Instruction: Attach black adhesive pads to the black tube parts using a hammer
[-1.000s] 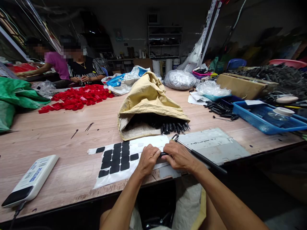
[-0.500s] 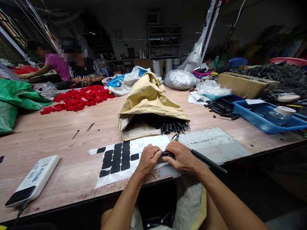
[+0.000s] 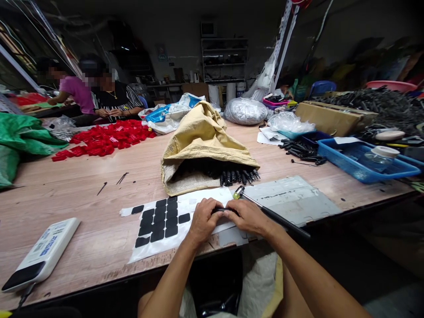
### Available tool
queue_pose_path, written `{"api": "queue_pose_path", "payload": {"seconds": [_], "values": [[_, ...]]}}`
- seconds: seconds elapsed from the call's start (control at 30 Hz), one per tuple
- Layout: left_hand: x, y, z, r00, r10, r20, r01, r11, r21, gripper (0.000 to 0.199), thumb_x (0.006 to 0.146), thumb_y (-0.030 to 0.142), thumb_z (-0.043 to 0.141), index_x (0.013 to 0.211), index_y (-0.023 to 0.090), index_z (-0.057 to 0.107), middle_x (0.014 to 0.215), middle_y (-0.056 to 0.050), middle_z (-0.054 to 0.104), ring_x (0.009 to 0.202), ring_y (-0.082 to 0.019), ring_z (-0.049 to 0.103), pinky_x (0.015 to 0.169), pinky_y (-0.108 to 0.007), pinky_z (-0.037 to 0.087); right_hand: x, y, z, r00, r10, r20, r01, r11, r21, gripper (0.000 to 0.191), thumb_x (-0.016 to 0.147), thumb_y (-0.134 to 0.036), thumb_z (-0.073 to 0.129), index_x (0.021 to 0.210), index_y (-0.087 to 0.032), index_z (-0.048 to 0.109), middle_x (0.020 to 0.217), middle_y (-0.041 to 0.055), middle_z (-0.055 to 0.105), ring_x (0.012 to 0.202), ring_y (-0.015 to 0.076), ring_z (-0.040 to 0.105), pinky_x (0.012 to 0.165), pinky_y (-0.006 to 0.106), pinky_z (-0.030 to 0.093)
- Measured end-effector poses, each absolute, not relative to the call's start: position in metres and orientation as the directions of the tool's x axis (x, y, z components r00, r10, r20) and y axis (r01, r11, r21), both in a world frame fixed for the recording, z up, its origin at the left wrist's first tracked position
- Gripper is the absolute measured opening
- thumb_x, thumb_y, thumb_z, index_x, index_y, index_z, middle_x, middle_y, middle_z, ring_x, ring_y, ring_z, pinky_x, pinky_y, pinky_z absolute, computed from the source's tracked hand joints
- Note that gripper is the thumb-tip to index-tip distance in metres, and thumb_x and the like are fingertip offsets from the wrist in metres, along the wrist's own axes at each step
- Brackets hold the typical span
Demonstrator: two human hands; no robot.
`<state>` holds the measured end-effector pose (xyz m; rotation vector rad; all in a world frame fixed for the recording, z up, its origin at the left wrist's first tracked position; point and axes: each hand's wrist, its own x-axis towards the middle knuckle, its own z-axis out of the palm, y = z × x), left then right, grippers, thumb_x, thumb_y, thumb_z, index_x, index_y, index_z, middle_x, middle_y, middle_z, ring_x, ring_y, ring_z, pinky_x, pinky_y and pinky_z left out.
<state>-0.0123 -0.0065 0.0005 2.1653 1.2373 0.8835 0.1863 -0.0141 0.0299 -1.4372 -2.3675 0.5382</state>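
At the near edge of the table [image 3: 82, 185], left hand [image 3: 203, 221] and right hand [image 3: 247, 217] work close together, fingers of both clamped on a slim black part [image 3: 219, 210], mostly hidden by them, above a white sheet [image 3: 142, 254]. Writing: white device [image 3: 46, 251] at lower left, cable plugged into its dark end, has blue printed characters on top; too small and slanted to read. Blue-and-white bag [image 3: 162, 114] behind the sack, print not legible. Square black patches [image 3: 159, 221] on the sheet, left of the hands, look plain.

In the way: hammer [image 3: 288, 224] lies just beyond the right hand and forearm, yellowish face by the knuckles, handle end past the table edge, across a grey board [image 3: 308, 203]. Tan sack [image 3: 207, 137] blocks the view straight ahead, mouth toward the hands, black pieces [image 3: 238, 176] spilling out.

Further off: red heap [image 3: 106, 137] and green sack [image 3: 26, 134] left; blue tray [image 3: 344, 165] holding a lidded jar [image 3: 380, 157], cardboard box [image 3: 327, 117] right. Two people sit far left, one in a pink top [image 3: 77, 95].
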Motion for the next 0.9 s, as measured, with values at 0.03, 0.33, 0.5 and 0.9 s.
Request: {"api": "queue_pose_path", "payload": {"seconds": [0.03,0.33,0.5,0.9], "values": [[-0.012,-0.006,0.0,0.372,0.878,0.303,0.565,-0.472,0.676,0.011,0.091,0.024,0.055,0.096,0.022,0.065,0.096,-0.003,0.067,0.095,-0.023,0.054,0.086,-0.038,0.039,0.185,-0.013,0.03,-0.425,0.904,0.042,0.785,0.391,-0.481,0.027,0.099,-0.043,0.049,0.093,-0.022,0.065,0.089,0.0031,0.069,0.083,0.0158,0.057,0.071,0.027,0.031],[-0.011,-0.008,0.0,0.342,0.888,0.306,0.623,-0.458,0.634,0.013,0.087,0.016,0.054,0.095,0.022,0.062,0.097,-0.004,0.067,0.096,-0.024,0.054,0.087,-0.039,0.038,0.177,-0.011,0.023,-0.438,0.889,0.136,0.738,0.442,-0.51,0.013,0.094,-0.027,0.056,0.088,-0.018,0.065,0.088,0.0035,0.066,0.084,0.0155,0.056,0.075,0.026,0.035],[-0.012,-0.009,0.001,0.341,0.895,0.287,0.638,-0.445,0.629,0.012,0.087,0.016,0.056,0.095,0.023,0.063,0.095,-0.002,0.067,0.096,-0.023,0.055,0.087,-0.038,0.038,0.178,-0.009,0.02,-0.501,0.842,0.2,0.706,0.531,-0.469,0.011,0.09,-0.02,0.061,0.097,-0.019,0.068,0.092,0.0041,0.067,0.09,0.0174,0.057,0.083,0.028,0.039],[-0.012,-0.007,0.002,0.307,0.92,0.242,0.671,-0.389,0.631,0.014,0.093,0.025,0.055,0.1,0.023,0.067,0.101,-0.003,0.07,0.099,-0.025,0.053,0.088,-0.039,0.037,0.214,-0.019,0.022,-0.097,0.905,0.413,0.94,0.22,-0.26,0.022,0.09,-0.033,0.062,0.108,-0.021,0.064,0.1,0.0075,0.064,0.097,0.0241,0.053,0.084,0.034,0.038]]}}
